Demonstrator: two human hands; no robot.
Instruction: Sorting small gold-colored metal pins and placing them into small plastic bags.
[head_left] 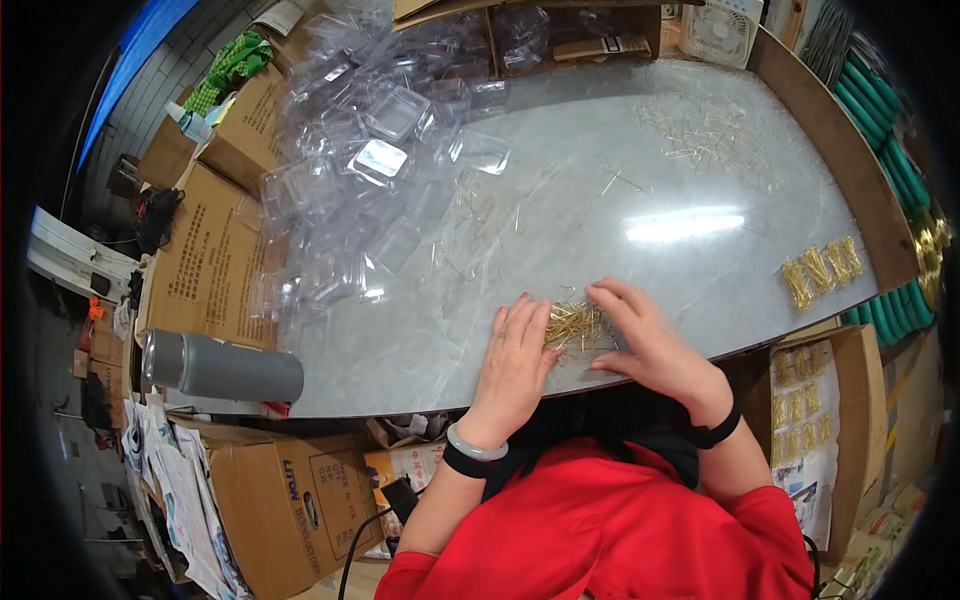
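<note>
Work in hand is judged to be the gathering and evening-up of a loose pile of gold-coloured wire pieces (575, 325), which lies on the grey tabletop (720, 290) near the worker's edge, between the two hands. The left hand (517, 350) stands at the pile's left side, fingers extended and close together, thumb slightly apart; whether any piece is pinched there cannot be told. The right hand (655, 345) stands at the right side, thumb and fingers spread wide, with nothing seen held in it. The next move appears to call for both hands to press inward evenly, bringing the crossed wires into line without pushing strays outward. At right, near the table edge, a row of tied-looking gold bundles (820, 270) is noted; more bundles (797, 400) lie in the open cardboard box (864, 390) below. Loose wires (705, 135) are scattered at the far right. A heap of transparent plastic cases (400, 115) occupies the far left, and a grey bottle (240, 366) lies on its side or leans at the near left; the lens leaves this uncertain. Nothing is observed obstructing the hands directly; tangling within the pile is judged the chief hindrance.
</note>
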